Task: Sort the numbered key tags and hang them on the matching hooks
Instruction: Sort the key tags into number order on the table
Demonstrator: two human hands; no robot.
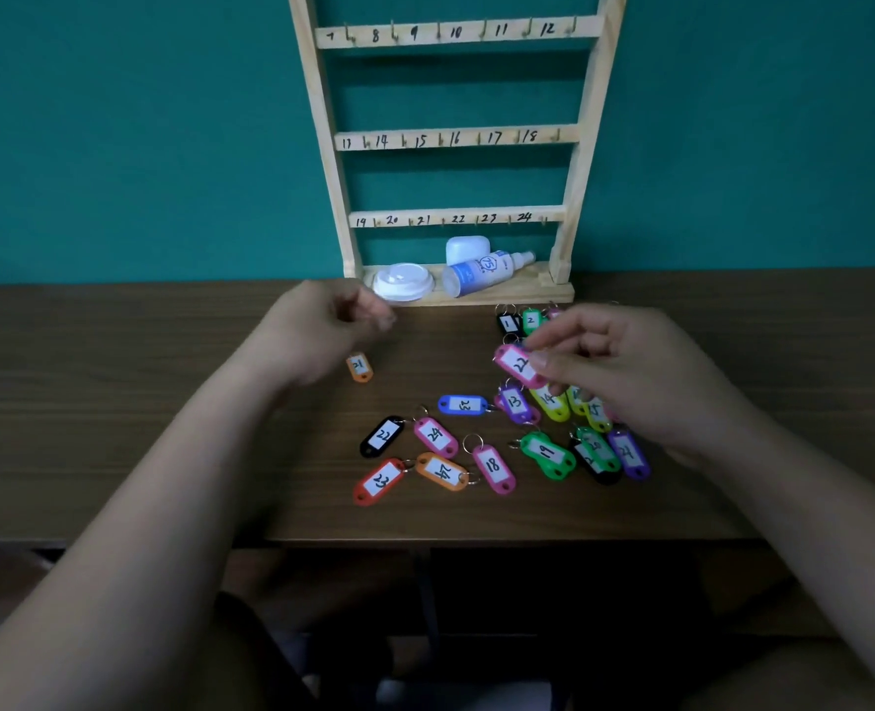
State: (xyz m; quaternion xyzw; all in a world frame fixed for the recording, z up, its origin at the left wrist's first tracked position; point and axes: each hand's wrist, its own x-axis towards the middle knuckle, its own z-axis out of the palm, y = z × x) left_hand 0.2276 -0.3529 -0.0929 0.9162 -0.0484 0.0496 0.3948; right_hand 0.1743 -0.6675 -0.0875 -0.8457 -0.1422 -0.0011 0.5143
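The pink plastic key tag with a white label reading 22 (pixel 519 365) sits pinched in your right hand (pixel 625 372), lifted above the cluster of tags under your fingers (pixel 540 359). Your left hand (pixel 317 331) hangs loosely curled and empty (slightly blurred), just above the small orange tag (pixel 359 368). Beyond both hands, the pale wooden rack of numbered hooks (pixel 458 136) shows every visible hook bare — so by my reading the hanging hasn't begun, and roughly twenty tags wait on the dark wooden table (pixel 117 402).

Bare table (pixel 117 402) is left open beside the left hand's fingers (pixel 374 313); right hand's fingertips (pixel 540 359) are hemmed by clustered key tags (pixel 548 402) below.
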